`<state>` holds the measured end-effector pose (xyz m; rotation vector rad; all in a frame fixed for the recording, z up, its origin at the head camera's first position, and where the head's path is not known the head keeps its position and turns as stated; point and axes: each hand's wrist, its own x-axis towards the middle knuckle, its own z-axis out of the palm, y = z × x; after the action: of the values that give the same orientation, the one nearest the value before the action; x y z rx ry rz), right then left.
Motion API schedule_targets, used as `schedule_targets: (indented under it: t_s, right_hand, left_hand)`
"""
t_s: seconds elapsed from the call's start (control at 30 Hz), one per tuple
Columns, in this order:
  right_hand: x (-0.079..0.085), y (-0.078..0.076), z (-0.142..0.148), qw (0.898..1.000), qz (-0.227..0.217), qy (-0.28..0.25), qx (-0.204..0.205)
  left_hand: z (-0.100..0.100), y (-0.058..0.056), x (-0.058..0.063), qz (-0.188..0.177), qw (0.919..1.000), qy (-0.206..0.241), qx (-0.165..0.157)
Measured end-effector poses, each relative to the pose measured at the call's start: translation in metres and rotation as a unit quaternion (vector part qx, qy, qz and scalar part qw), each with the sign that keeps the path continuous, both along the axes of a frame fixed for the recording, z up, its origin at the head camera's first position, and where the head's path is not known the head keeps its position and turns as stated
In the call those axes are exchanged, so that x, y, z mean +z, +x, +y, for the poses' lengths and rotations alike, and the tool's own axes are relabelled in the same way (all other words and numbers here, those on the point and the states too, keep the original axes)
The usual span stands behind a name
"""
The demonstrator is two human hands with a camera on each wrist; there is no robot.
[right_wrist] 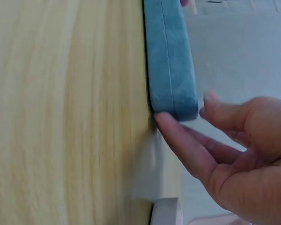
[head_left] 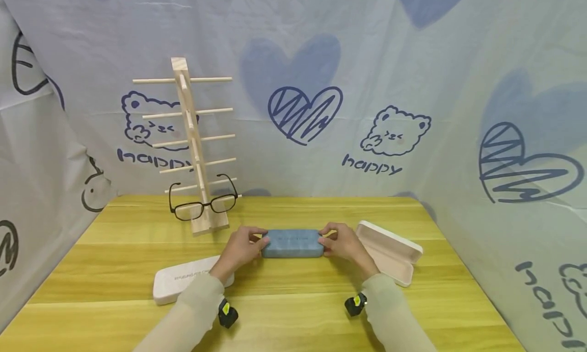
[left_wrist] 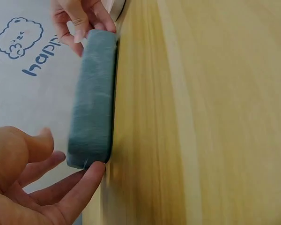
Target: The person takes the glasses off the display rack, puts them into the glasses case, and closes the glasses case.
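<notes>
I'm watching a soft-looking, rounded blue case [head_left: 293,245] with a side seam lying near the middle of the wood-grained table [head_left: 293,311]. Its lettering is showing too faintly to read, and the right-wrist view is cutting off its far end. The left hand [head_left: 242,247] and right hand [head_left: 345,245] are touching opposite ends, fingers extending, spread from the thumbs.

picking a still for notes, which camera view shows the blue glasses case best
The head view: the whole blue glasses case is in frame, faint lettering on its top. The left wrist view shows it foreshortened and slightly blurred; the right wrist view shows one end and the seam close up, the rest cut off.
</notes>
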<state>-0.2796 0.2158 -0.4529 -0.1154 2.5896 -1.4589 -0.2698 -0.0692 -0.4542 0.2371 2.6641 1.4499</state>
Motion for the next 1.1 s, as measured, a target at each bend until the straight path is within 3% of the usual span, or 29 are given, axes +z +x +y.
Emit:
schedule_targets:
  t_s: [0.37, 0.7, 0.87, 1.1]
  right_hand:
    - [0.0, 0.003, -0.003, 1.0, 0.015, 0.009, -0.005]
    - [-0.001, 0.003, -0.002, 1.0, 0.01, 0.008, -0.011]
    - [0.001, 0.004, 0.001, 1.0, 0.0, 0.007, 0.006]
    - [0.014, 0.004, 0.001, 0.998, 0.012, 0.065, 0.021]
  left_hand:
    - [0.003, 0.005, -0.005, 0.042, 0.9989, -0.022, -0.004]
    - [0.004, 0.003, -0.006, 0.036, 0.9989, -0.031, 0.001]
    - [0.004, 0.005, -0.005, 0.03, 0.9989, -0.033, -0.009]
    - [0.001, 0.01, 0.002, 0.026, 0.9993, -0.019, -0.021]
